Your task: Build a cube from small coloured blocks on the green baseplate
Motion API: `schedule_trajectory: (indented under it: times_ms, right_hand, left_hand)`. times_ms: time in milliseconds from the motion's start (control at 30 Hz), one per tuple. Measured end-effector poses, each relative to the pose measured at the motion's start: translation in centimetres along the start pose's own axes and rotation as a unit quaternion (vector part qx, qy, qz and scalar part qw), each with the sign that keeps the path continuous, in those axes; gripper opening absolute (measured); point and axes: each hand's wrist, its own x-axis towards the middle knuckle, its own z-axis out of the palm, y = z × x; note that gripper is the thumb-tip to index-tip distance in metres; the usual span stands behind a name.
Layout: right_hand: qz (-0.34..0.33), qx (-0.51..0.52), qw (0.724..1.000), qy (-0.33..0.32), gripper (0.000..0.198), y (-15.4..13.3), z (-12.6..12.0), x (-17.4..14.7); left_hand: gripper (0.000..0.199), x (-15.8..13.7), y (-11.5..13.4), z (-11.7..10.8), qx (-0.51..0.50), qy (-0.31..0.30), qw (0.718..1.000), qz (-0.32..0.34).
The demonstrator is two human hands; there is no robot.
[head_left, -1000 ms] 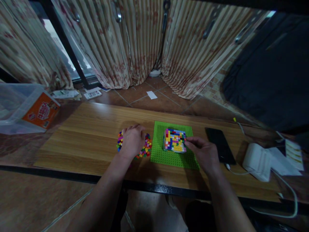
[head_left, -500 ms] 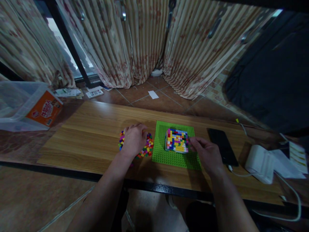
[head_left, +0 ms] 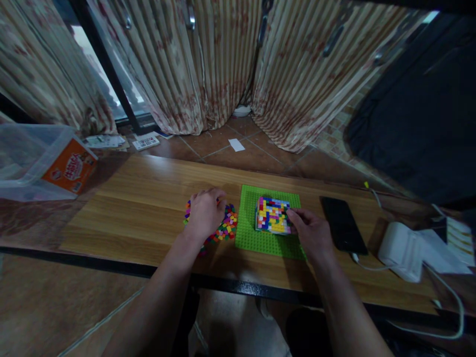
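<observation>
A square block of multicoloured toy bricks stands on a green studded baseplate. My right hand is at the block's right edge, with the thumb against its top and the other fingers curled beside it. Whatever lies between those fingers is too small or hidden to name. Left of the baseplate is a loose pile of small coloured bricks. Over this pile rests my left hand, its fingers bent together and the fingertips partly hidden. What it holds, if anything, does not show.
A black phone with a white cable lies right of the baseplate on the wooden table. Further right sits a white device beside papers. A clear plastic bin with an orange label is at the far left. Curtains hang behind.
My right hand has shifted slightly left, and its thumb now lies over the block's right edge. My left hand stays over the loose pile, its fingers barely changed.
</observation>
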Motion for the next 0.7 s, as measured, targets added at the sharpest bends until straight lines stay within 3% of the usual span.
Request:
schedule_trajectory:
  times_ms: [200, 433, 700]
  right_hand:
    - [0.001, 0.007, 1.0, 0.018, 0.049, -0.1, 0.4, -0.2]
    - [-0.016, -0.028, 0.999, 0.017, 0.045, 0.7, 0.0, -0.2]
    - [-0.075, -0.048, 0.993, 0.073, 0.041, -0.4, -0.2, -0.7]
  left_hand:
    - [0.023, 0.1, -0.3, 0.1, -0.016, 0.001, 1.0, 0.004]
    - [0.024, 0.0, -1.1, 0.0, -0.039, -0.026, 0.997, 0.065]
    - [0.027, -0.2, -0.2, 0.5, 0.03, -0.059, 0.991, 0.118]
